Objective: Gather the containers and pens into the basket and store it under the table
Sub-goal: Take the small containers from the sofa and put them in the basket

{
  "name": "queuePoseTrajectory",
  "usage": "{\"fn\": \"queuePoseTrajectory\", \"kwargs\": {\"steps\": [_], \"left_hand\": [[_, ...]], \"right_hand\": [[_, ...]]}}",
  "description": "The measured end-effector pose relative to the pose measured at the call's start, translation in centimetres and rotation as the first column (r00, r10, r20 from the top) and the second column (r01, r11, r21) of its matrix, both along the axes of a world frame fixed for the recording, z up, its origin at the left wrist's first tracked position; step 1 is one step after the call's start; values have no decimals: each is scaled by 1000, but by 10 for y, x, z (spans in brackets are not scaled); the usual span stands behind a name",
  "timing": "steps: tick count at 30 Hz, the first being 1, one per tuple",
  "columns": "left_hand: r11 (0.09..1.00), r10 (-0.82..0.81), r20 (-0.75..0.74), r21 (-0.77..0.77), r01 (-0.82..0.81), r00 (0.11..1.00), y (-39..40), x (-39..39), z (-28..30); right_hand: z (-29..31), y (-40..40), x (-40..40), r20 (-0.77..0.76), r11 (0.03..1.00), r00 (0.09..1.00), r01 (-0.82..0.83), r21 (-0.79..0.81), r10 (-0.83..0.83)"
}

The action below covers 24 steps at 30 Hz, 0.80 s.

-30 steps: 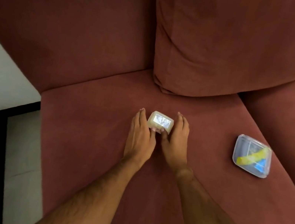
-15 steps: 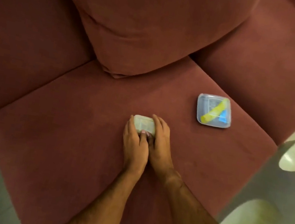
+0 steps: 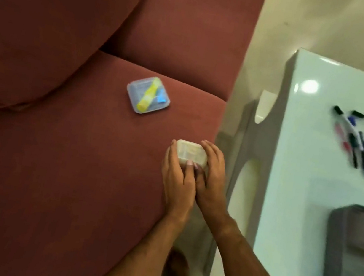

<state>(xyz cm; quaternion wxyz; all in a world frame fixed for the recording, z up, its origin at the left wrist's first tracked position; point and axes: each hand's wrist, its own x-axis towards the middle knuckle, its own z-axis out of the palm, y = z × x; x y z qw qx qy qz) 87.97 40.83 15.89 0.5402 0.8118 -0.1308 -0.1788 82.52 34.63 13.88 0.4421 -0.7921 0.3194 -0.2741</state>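
A small cloudy white container (image 3: 190, 151) is held between both my hands above the sofa seat's right edge. My left hand (image 3: 177, 180) grips its left side and my right hand (image 3: 211, 179) its right side, thumbs on the near face. A clear square container (image 3: 147, 94) with yellow and blue items inside lies on the red sofa seat (image 3: 63, 166), up and to the left of my hands. Several pens (image 3: 356, 140) lie scattered on the white glossy table (image 3: 309, 207) at right. A grey basket (image 3: 349, 257) stands on the table's near right part, cut off by the frame edge.
A large red cushion (image 3: 37, 29) leans in the sofa's corner at upper left. A narrow strip of floor (image 3: 233, 127) separates the sofa from the table's cut-out side panel. My foot (image 3: 177, 272) shows below, between the sofa and the table.
My view has swung right, bringing the table, pens and basket into sight. Both hands have carried the small white container rightward from mid-seat to the sofa's right edge.
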Motion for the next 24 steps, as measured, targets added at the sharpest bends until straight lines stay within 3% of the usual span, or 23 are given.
{"fn": "queuePoseTrajectory", "kwargs": {"steps": [6, 14, 20, 24], "left_hand": [[977, -203, 67, -46, 206, 977, -52, -101, 3], [903, -421, 113, -40, 427, 900, -93, -234, -1], [767, -639, 79, 2, 641, 765, -106, -322, -8], [717, -696, 93, 141, 683, 712, -120, -362, -16]], "right_hand": [[18, -37, -113, 9, 963, 963, 271, -2, -271], [20, -66, -253, -17, 832, 832, 555, -10, -555], [27, -86, -350, -14, 652, 654, 754, 80, -756], [26, -102, -397, -82, 518, 517, 855, 13, -852]]}}
